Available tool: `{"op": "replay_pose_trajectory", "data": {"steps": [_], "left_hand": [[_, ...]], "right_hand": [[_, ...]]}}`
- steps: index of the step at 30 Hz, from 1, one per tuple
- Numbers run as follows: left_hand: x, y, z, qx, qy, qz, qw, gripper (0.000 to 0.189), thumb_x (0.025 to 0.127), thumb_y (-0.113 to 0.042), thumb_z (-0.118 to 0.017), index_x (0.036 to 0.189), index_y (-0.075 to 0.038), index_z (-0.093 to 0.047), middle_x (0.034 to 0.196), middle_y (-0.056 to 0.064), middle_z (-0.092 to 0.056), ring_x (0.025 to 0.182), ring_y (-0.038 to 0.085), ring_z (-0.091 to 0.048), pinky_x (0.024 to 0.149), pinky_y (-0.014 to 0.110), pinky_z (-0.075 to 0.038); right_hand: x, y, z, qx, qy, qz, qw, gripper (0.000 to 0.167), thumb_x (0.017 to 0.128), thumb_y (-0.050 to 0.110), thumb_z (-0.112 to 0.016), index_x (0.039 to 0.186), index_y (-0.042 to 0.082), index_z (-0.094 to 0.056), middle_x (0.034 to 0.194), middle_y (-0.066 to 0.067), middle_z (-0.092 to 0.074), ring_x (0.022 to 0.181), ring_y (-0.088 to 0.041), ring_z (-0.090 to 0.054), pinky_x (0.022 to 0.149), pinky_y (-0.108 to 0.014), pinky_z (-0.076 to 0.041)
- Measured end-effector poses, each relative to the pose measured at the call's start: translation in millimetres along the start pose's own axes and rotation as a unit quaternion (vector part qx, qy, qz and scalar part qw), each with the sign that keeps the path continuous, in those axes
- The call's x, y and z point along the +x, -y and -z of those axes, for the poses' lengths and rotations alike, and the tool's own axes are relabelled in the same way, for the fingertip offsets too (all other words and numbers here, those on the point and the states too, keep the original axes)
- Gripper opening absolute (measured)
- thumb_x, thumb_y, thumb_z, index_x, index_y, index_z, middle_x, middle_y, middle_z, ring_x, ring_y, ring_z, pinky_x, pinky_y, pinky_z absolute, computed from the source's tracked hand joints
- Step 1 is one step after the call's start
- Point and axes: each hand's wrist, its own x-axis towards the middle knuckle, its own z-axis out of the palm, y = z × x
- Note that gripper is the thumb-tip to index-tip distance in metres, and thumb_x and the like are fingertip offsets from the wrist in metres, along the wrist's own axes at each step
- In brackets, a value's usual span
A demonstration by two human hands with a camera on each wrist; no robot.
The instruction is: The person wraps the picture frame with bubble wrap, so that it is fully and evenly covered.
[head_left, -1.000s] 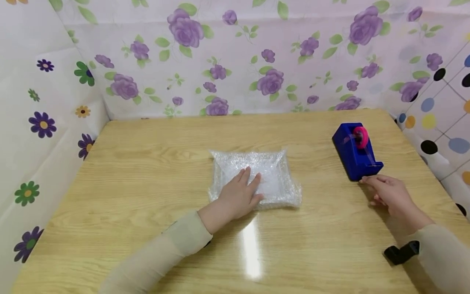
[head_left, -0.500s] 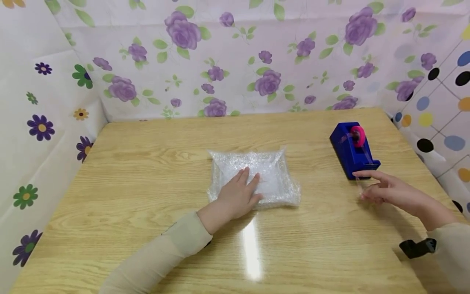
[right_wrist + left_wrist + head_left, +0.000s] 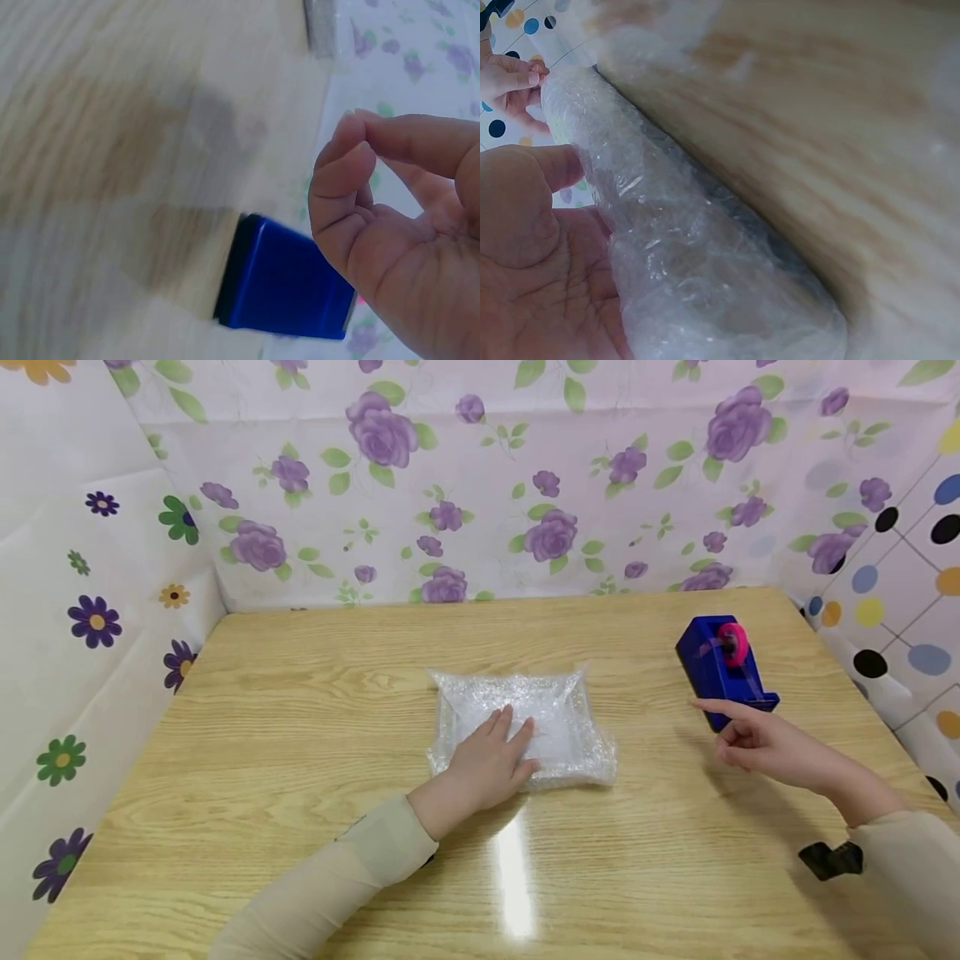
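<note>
A flat rectangular package in bubble wrap (image 3: 566,747) lies mid-table. My left hand (image 3: 483,764) rests on it with spread, fairly straight fingers; the left wrist view shows the wrap's near edge (image 3: 690,255) beside the palm (image 3: 551,277). At the right, my right hand (image 3: 787,747) is raised just in front of a blue tape dispenser (image 3: 708,668) with a pink-cored roll (image 3: 735,643). Its thumb and a fingertip meet in a pinch, seen in the right wrist view, while the index finger points left in the head view. The clear strip of tape there is barely discernible.
The wooden table (image 3: 300,718) runs back to a flowered sheet (image 3: 480,485). A daisy-patterned sheet (image 3: 135,552) borders the left side and a dotted one (image 3: 900,593) the right. A black strap piece (image 3: 831,860) hangs at the right sleeve.
The right hand has drawn a short clear strip of tape off the dispenser's front and moved slightly up and left with it. The left hand and package have stayed put.
</note>
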Motion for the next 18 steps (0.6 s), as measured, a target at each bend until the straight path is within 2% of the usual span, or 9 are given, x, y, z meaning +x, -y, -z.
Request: {"op": "replay_pose_trajectory", "data": {"steps": [5,9,14,18], "left_hand": [[1.1,0.4,-0.3,0.002,0.0,-0.002,1.0,0.06,0.101,-0.046,-0.033,0.15,-0.011,-0.029,0.154,0.025,-0.022,0.142,0.037,-0.024,0.119,0.038,-0.021],[1.5,0.7,-0.8,0.006,0.004,0.001,1.0,0.06,0.101,-0.047,-0.033,0.15,-0.012,-0.028,0.154,0.024,-0.022,0.142,0.036,-0.024,0.119,0.038,-0.021],[1.6,0.7,-0.7,0.008,0.008,0.003,0.9999,0.061,0.101,-0.047,-0.033,0.151,-0.013,-0.028,0.154,0.023,-0.022,0.142,0.036,-0.024,0.119,0.038,-0.021],[1.1,0.7,-0.1,0.0,0.007,0.001,1.0,0.06,0.1,-0.047,-0.036,0.15,-0.014,-0.03,0.154,0.022,-0.025,0.142,0.035,-0.026,0.117,0.039,-0.025]], "right_hand": [[11.5,12.0,-3.2,-0.035,-0.014,0.0,0.9993,0.067,0.089,-0.007,-0.057,0.149,0.003,-0.027,0.084,-0.012,-0.06,0.063,-0.014,-0.052,0.05,-0.026,-0.043],[22.9,24.5,-4.7,-0.063,-0.012,-0.005,0.9979,0.068,0.089,-0.008,-0.056,0.149,0.005,-0.028,0.091,-0.013,-0.06,0.061,-0.011,-0.051,0.051,-0.024,-0.044],[39.6,42.1,-7.7,-0.094,-0.006,0.015,0.9954,0.068,0.09,-0.004,-0.059,0.15,0.009,-0.029,0.1,-0.015,-0.057,0.063,-0.009,-0.054,0.055,-0.023,-0.046],[55.9,53.4,-11.0,-0.111,-0.003,0.042,0.993,0.067,0.09,-0.003,-0.06,0.149,0.01,-0.032,0.096,-0.009,-0.056,0.067,-0.008,-0.055,0.058,-0.023,-0.048]]}}
